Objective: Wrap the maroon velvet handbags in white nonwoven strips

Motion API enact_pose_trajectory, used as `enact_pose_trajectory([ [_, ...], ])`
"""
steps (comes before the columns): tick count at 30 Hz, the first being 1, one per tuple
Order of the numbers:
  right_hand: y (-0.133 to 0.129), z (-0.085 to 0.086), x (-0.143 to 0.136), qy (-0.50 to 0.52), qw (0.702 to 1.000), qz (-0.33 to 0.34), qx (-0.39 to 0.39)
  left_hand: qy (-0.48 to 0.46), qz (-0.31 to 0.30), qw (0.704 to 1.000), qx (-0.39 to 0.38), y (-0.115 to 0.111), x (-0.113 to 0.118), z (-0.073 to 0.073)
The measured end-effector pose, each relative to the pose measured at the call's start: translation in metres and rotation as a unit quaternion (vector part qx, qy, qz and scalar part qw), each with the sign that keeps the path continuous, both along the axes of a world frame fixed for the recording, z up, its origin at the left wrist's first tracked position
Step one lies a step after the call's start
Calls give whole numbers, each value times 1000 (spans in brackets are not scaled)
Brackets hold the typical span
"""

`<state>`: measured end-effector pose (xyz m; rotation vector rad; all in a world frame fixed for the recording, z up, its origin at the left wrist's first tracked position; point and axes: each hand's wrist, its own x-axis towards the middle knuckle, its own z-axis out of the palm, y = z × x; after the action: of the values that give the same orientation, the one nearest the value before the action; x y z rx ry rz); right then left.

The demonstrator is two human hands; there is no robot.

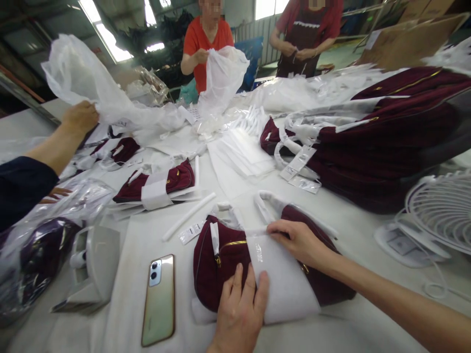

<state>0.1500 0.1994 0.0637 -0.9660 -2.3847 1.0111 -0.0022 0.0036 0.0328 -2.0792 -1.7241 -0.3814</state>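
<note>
A maroon bag (209, 255) with a gold zipper lies on the white table at the centre front, a white wrap (281, 289) around its middle. My left hand (241, 306) rests on the bag's front with its fingers spread, the fingertips beside the wrap's left edge. At the top edge of the wrap, my right hand (298, 240) is closed, thumb and fingers pinching the white sheet. Above the bag stand its white-covered straps (263, 206), and a paper tag (191, 232) lies at its upper left.
A phone (159, 299) lies left of the bag, beside a tape dispenser (93, 260). Another wrapped bag (182, 176) lies beyond. Stacked maroon bags (368, 152) and a white fan (441, 211) stand right. A co-worker's arm (62, 137) reaches in from the left; two people stand across the table.
</note>
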Motion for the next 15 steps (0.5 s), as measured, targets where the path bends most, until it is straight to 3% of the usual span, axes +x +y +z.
enact_pose_trajectory([
  [3,1,12,13,11,995,-82,47,13,-11,1000,-2,0,-2,-1],
  [8,-21,34,43,46,989,-82,116,3,-13,999,-31,-1,-7,1],
  [12,-47,37,63,43,981,-102,156,-30,-16,997,-76,-4,-12,16],
  [15,-69,33,80,41,970,-134,198,-66,-42,995,-63,-12,-14,33],
])
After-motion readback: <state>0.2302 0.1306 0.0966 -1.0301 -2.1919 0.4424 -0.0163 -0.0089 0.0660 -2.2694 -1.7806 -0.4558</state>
